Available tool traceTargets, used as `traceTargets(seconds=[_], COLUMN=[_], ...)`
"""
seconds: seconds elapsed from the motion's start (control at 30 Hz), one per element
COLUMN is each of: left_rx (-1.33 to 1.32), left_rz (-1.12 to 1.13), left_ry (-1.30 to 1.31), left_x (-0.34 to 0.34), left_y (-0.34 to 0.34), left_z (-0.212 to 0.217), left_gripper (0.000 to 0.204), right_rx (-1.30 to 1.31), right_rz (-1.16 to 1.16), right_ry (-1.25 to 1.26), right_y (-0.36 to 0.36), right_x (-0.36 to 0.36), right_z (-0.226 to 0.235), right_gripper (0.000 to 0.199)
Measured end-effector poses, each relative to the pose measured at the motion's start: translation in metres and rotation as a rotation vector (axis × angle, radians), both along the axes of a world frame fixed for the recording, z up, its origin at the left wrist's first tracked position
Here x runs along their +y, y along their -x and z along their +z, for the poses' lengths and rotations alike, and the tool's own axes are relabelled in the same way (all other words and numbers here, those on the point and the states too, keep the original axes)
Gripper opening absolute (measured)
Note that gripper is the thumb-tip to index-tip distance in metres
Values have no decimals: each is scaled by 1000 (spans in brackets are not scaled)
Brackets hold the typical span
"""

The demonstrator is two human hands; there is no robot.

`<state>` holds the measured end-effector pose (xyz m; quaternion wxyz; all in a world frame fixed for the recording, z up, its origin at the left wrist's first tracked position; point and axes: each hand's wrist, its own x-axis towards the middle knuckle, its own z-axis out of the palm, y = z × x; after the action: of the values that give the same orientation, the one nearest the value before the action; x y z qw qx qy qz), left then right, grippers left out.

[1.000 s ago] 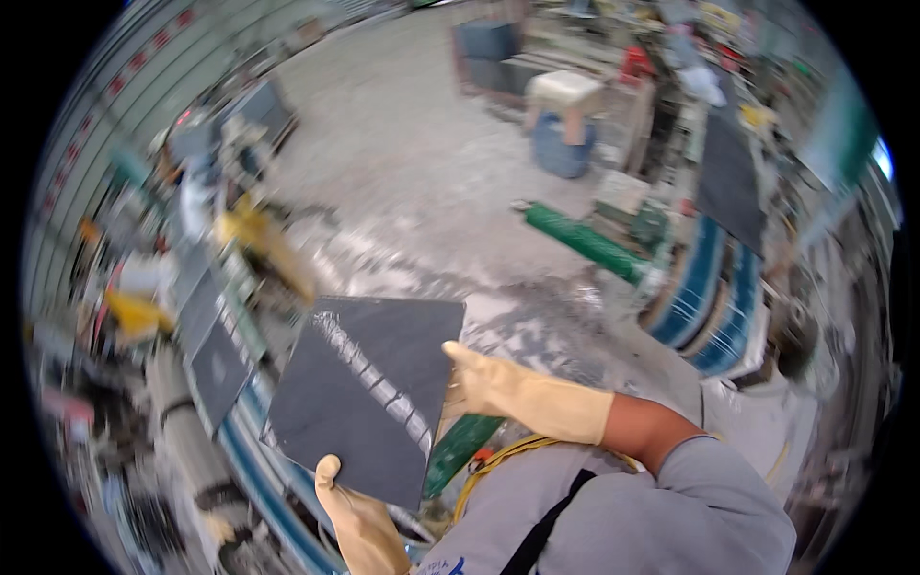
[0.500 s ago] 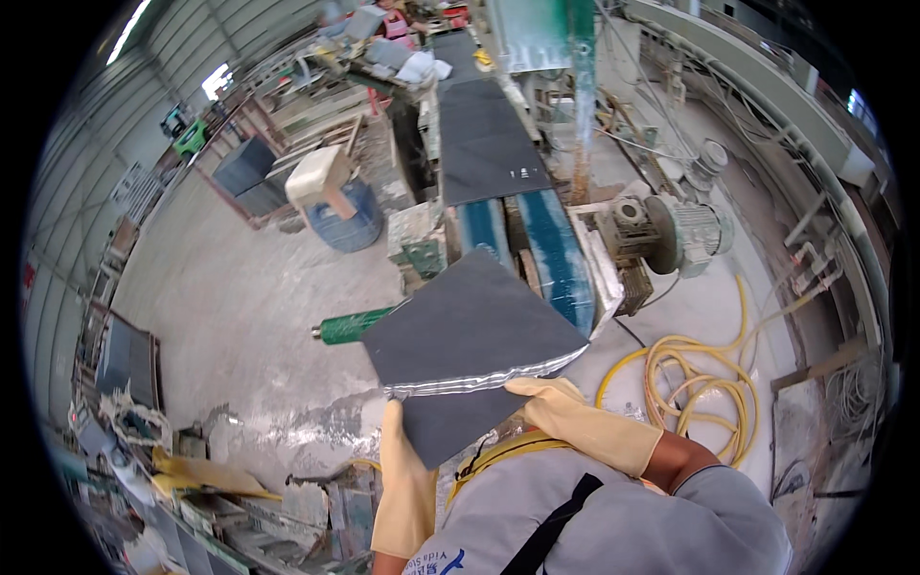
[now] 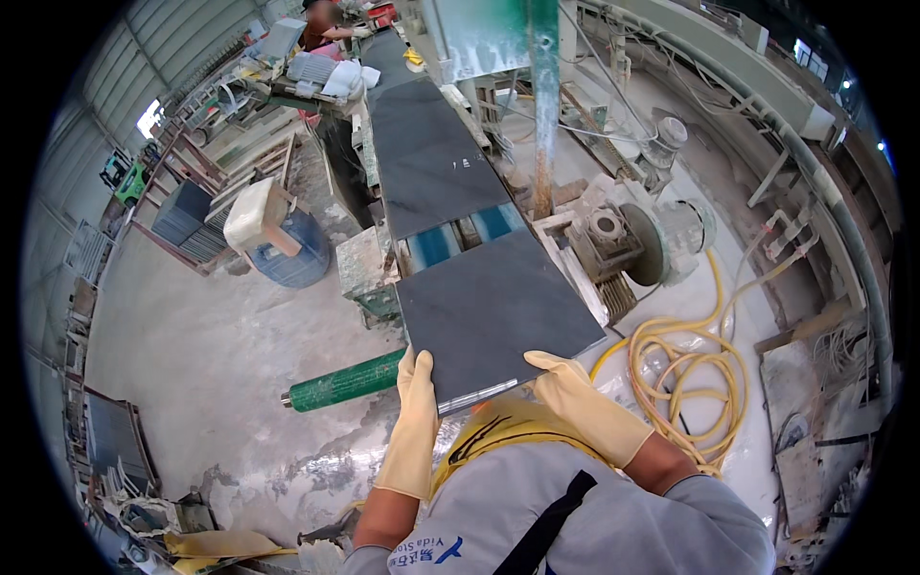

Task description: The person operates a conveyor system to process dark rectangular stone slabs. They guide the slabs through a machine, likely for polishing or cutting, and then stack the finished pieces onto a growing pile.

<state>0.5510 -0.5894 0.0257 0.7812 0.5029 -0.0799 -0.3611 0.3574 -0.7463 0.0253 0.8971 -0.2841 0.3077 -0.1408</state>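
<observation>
A dark grey stone slab [image 3: 489,311] lies in front of me, its far part over the near end of a conveyor with blue belts [image 3: 437,247]. My left hand [image 3: 416,398], in a cream rubber glove, grips the slab's near left corner, thumb on top. At the near right edge, my right hand [image 3: 572,393], gloved alike, holds it with the thumb on the upper face. The fingers of both hands are hidden below. The slab's near edge shows a wet, shiny side. Beyond a short gap, another dark slab [image 3: 441,163] lies flat on the conveyor.
Left of the conveyor's end sticks out a green roller [image 3: 345,381]. A blue barrel [image 3: 292,254] with a cream container [image 3: 259,216] stands farther left. To the right are a motor [image 3: 623,235] and a coiled yellow hose [image 3: 690,369]. A co-worker [image 3: 321,27] stands at the far end.
The slab has come down from a tilted pose to a flatter one over the conveyor's end, covering more of the blue belts. Both hands have shifted with it, and the view has turned somewhat.
</observation>
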Motion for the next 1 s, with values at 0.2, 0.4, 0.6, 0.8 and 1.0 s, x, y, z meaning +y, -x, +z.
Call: traceTargets(seconds=[0.2,0.4,0.6,0.8,1.0], left_rx=[-31,-27,-17,-12,-6], left_rz=[-106,-121,-107,-41,-86], left_ry=[41,34,-15,-64,14], left_x=[-37,-60,-71,-82,-90], left_y=[-75,-112,-134,-142,-148], left_z=[-24,-29,-58,-67,-71], left_gripper=[56,73,61,60,58], right_rx=[-129,-57,1,-78,-25], right_rz=[-183,-268,-184,85,154], right_ry=[-235,-297,-228,64,-52], right_y=[-64,-103,-111,-112,-98], right_x=[-27,-41,-56,-71,-97], right_z=[-27,-43,-74,-101,-156], right_gripper=[38,39,30,29,37])
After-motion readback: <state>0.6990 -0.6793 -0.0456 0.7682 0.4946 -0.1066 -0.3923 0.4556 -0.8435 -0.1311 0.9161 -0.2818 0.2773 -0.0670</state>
